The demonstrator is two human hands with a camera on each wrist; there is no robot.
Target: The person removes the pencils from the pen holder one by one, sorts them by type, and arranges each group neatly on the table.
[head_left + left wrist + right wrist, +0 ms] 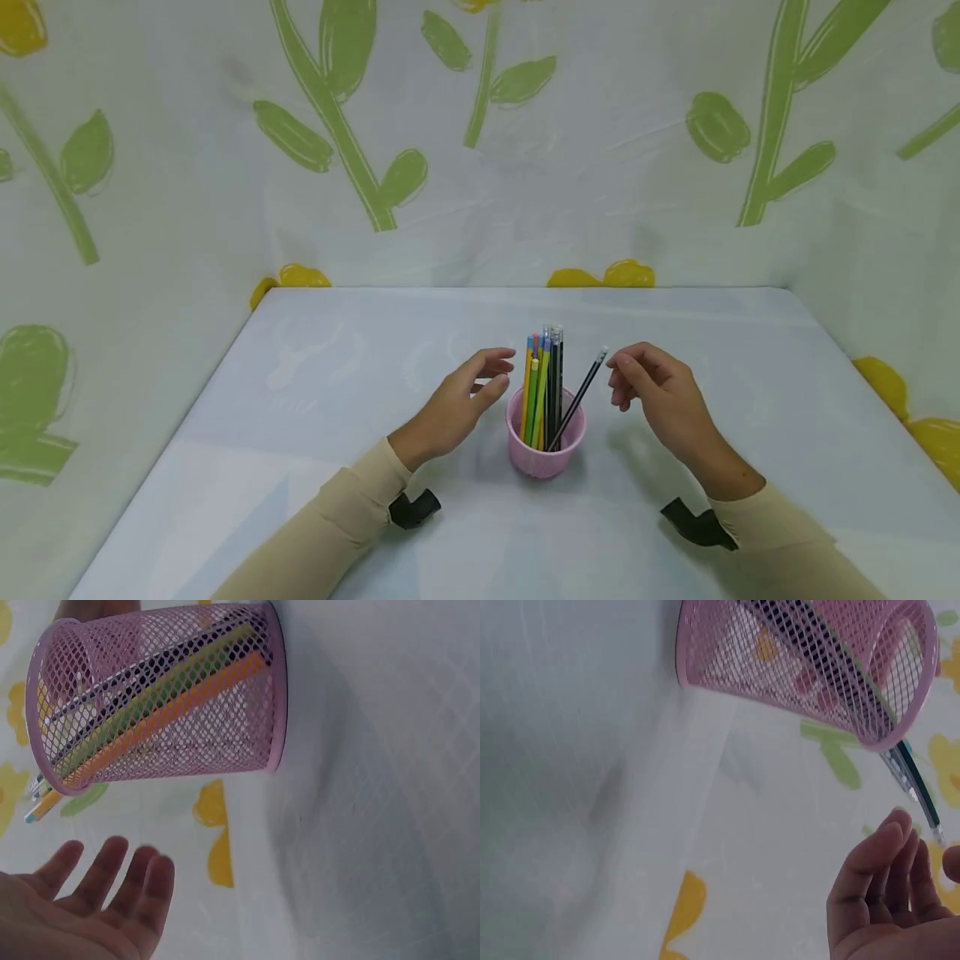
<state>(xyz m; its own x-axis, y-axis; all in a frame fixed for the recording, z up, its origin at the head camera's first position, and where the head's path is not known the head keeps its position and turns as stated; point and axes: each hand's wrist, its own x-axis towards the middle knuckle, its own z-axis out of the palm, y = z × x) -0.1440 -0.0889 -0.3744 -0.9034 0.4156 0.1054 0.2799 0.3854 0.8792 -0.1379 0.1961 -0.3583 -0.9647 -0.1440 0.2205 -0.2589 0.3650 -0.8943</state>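
Right-hand grip (660,398), loosely bent with nothing pinched, is held just right of the slim black pale-tipped pencil (580,396), nearer than the relaxed, empty left-hand grip (452,406), the pencil's long axis being slanted up rightward from inside the round pink mesh cup (538,464).

Soft shadows (636,450) mark the table (750,367); 2 wrist views look dim, perhaps hazy.

One pink cup (538,465), two beige sleeves (318,525), one left hand (453,406), one right hand (665,402); pencils (533,400) over six, exact count unclear.

Leaning pencil (579,402) bars right, room before cup (542,463)
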